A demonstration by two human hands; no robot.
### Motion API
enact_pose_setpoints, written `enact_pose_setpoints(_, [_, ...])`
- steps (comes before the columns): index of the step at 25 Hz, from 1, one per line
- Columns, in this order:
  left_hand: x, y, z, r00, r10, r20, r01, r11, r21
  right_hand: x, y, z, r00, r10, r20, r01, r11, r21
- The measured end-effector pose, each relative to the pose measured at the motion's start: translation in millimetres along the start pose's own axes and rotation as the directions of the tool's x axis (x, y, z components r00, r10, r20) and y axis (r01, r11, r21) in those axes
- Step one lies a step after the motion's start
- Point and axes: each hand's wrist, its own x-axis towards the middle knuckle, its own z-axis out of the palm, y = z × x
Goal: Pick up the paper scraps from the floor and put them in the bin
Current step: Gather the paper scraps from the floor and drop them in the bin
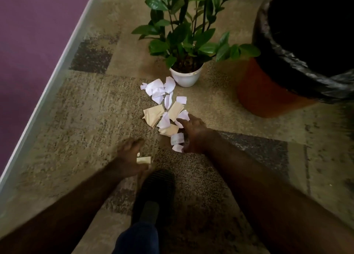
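Carpet (76, 119): scraps (162, 108) touching right grip (193, 136)

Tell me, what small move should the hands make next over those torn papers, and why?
Probably close the right hand on the white scraps under its fingers. It already rests at the near edge of the paper pile, most pieces still lie on the carpet, and the lined bin stands open just to the right.

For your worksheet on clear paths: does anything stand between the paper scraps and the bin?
Nothing visible does. Bare carpet separates the paper scraps from the bin; the potted plant stands behind them, off that line.
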Motion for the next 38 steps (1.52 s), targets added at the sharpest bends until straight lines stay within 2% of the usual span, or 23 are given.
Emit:
enact_pose_setpoints(3, [-7.2,-2.8,18.6,1.0,0.013,0.015,-0.015,0.994,0.111,23.4,1.4,22.4,1.0,0.014,-0.014,-0.015,0.995,-0.097])
enact_pose_setpoints(5, [-7.7,-2.6,19.9,0.999,0.038,0.012,-0.039,0.991,0.127,37.1,-3.1,27.7,1.0,-0.012,-0.026,0.008,0.988,-0.152])
enact_pose_setpoints(11, [2.9,-7.5,17.1,0.987,0.153,0.041,-0.158,0.944,0.291,59.3,-20.0,41.3,0.999,-0.033,-0.026,0.024,0.96,-0.28])
enact_pose_setpoints(17, [14.2,-12.9,18.3,0.968,0.244,0.052,-0.247,0.914,0.32,58.6,-21.6,52.9,0.98,-0.101,-0.174,0.058,0.97,-0.235])
enact_pose_setpoints(23, [24.3,-11.9,10.6,0.968,0.214,0.132,-0.244,0.926,0.29,59.3,-25.5,54.2,0.988,-0.081,-0.129,0.061,0.986,-0.154])
enact_pose_setpoints(28, [28.8,-4.1,-5.1,0.963,0.15,0.222,-0.204,0.948,0.244,58.4,-26.5,52.1,0.989,-0.093,-0.117,0.069,0.979,-0.193])
enact_pose_setpoints(34, [16.1,-4.0,-28.7,0.988,0.119,0.098,-0.118,0.993,-0.023,51.5,-21.2,44.9,0.988,-0.043,-0.148,0.019,0.987,-0.161])
enact_pose_setpoints(38, [20.1,-10.5,-43.1,0.993,0.109,-0.042,-0.109,0.994,0.002,47.6,-10.5,29.9,0.985,0.092,-0.147,-0.086,0.995,0.042])
